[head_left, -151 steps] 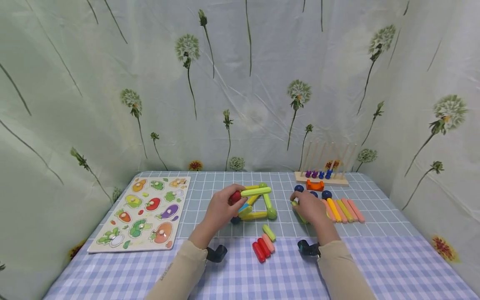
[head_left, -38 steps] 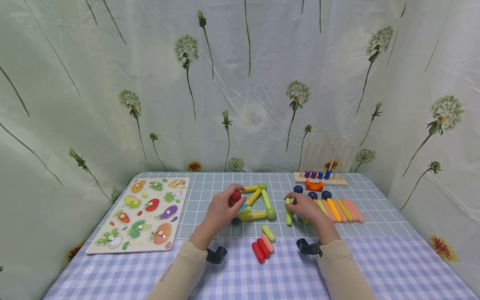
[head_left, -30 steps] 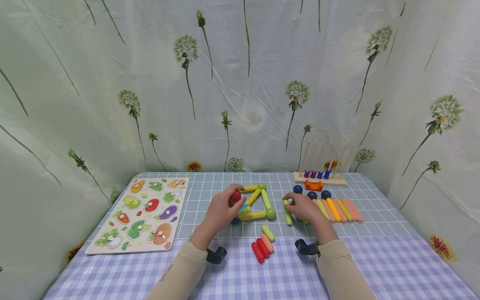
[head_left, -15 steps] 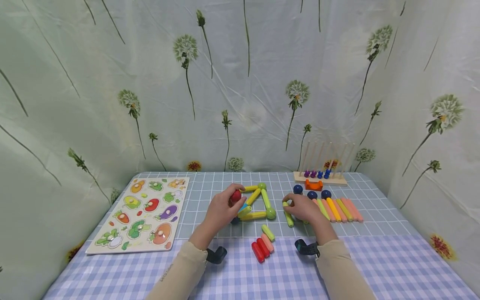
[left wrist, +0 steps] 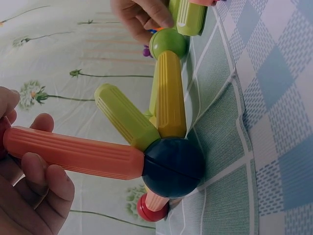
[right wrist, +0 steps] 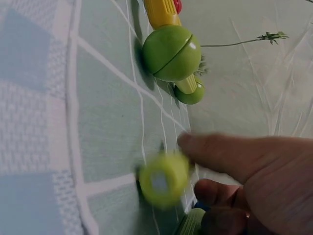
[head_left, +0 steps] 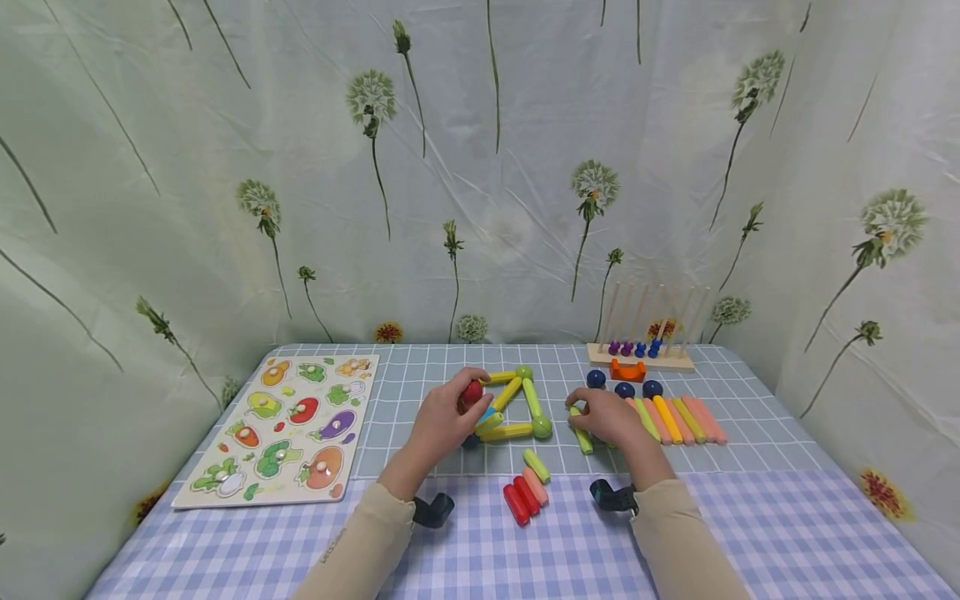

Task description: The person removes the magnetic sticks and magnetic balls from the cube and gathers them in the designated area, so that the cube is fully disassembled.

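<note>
Some open room's been left between the green stick (head_left: pixel 581 433) and the ball-and-stick frame (head_left: pixel 532 398); the far side's crowded by a stick row (head_left: pixel 678 421). Gridded cloth (head_left: pixel 405 367) is underneath, backed by a dandelion curtain (head_left: pixel 300 100). Stick's aimed roughly front-to-back, near end angled right, pinched by the barely parted right hand (head_left: pixel 611 417). Red ball (head_left: pixel 471 393) is gripped by the curled left hand (head_left: pixel 438 421).

Nothing can be read for certain; the beige left sleeve (head_left: pixel 371 533) bears one short line of small dark lettering (head_left: pixel 333 546) along the forearm, slanting upward to the right in the head view, its characters too small to make out
</note>
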Demonstrator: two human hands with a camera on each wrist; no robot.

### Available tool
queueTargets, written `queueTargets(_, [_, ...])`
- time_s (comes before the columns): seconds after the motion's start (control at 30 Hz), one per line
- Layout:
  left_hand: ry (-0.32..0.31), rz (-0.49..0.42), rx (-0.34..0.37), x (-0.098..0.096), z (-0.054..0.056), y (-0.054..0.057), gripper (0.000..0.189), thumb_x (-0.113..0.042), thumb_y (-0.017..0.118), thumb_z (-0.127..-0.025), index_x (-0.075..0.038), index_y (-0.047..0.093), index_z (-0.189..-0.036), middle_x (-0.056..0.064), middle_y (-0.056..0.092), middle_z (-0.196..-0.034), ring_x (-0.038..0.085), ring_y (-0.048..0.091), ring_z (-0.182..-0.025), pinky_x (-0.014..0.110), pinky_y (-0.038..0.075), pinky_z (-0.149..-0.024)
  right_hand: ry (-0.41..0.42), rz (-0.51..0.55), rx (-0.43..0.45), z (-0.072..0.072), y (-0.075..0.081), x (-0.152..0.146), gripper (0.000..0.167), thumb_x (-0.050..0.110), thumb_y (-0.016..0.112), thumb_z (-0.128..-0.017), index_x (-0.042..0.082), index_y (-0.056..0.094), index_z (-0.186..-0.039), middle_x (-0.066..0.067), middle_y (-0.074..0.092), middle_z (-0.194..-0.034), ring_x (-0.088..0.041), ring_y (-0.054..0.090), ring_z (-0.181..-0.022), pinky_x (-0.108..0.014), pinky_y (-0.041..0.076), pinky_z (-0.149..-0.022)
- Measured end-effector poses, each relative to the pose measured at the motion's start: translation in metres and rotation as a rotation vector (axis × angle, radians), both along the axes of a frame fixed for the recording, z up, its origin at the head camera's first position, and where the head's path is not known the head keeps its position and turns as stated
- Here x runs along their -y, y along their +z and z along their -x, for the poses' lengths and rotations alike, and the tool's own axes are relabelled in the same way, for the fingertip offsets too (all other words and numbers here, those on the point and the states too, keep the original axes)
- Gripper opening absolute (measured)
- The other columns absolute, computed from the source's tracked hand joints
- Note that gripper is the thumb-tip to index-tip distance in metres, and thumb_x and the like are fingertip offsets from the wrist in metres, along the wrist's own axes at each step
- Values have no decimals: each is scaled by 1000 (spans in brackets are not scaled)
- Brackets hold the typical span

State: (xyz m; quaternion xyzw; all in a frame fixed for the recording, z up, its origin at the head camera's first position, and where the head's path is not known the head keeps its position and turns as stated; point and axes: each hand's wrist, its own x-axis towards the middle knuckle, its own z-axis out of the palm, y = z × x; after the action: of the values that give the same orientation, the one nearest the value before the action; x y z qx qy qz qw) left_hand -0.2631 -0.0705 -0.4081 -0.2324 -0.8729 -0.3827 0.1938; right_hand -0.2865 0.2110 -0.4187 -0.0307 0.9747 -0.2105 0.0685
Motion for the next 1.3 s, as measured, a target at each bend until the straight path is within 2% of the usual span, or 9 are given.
queueTargets(0.17, [2,8,11,-1,0,0,29,-23,71,-93,-22,60,-120,1,68,-92,12,54,-73,19,51,-65,-15,-35,-15,0,-1,-7,27,22,73,-89,20,71,-116,-9,69,-110,-23,59,-89,-44,55,-82])
queueTargets(0.4, [6,12,20,-3,0,2,30,-23,71,-93,-22,60,-121,1,68,-92,12,54,-73,19,50,-65,-39,-18,4,2,-1,-12,23,20,71,-91,18,71,-113,-9,69,-107,-23,57,-83,-38,54,-76])
queueTargets(0.6, [9,13,38,-3,0,2,35,-21,72,-92,-21,58,-123,1,68,-91,11,52,-69,19,49,-62,-33,54,-40,-2,8,-6,25,21,65,-95,16,68,-119,-8,66,-102,-22,56,-84,-35,53,-76])
queueTargets(0.8, [5,14,85,-3,2,-3,37,-19,74,-90,-15,58,-123,4,71,-94,12,50,-65,22,47,-63,45,141,-99,-8,21,10,25,22,64,-96,16,68,-120,-5,64,-95,-20,54,-82,-30,50,-72])
queueTargets(0.93, [5,20,148,0,4,-9,31,-21,75,-89,-13,62,-116,2,70,-86,12,51,-65,23,48,-63,167,164,-65,-9,23,21,22,22,67,-95,17,69,-117,-3,63,-90,-18,52,-79,-28,46,-69])
queueTargets(1.07, [-25,17,232,4,7,-15,18,-23,73,-91,-17,67,-107,-2,68,-83,13,54,-68,24,49,-62,273,190,5,-8,18,28,25,22,71,-92,19,70,-117,1,62,-87,-16,53,-79,-27,46,-69])
queueTargets(1.17, [-61,22,271,7,10,-20,9,-25,71,-92,-20,66,-97,-2,71,-92,12,57,-74,25,50,-67,284,210,47,-6,13,31,25,21,74,-90,21,71,-115,1,61,-84,-16,54,-78,-27,47,-70])
queueTargets(1.3, [-99,67,317,12,14,-25,19,-27,73,-91,-21,58,-81,-3,73,-102,13,61,-86,28,52,-73,282,224,59,-5,8,32,24,18,76,-88,23,70,-111,-1,59,-81,-17,53,-76,-28,46,-69])
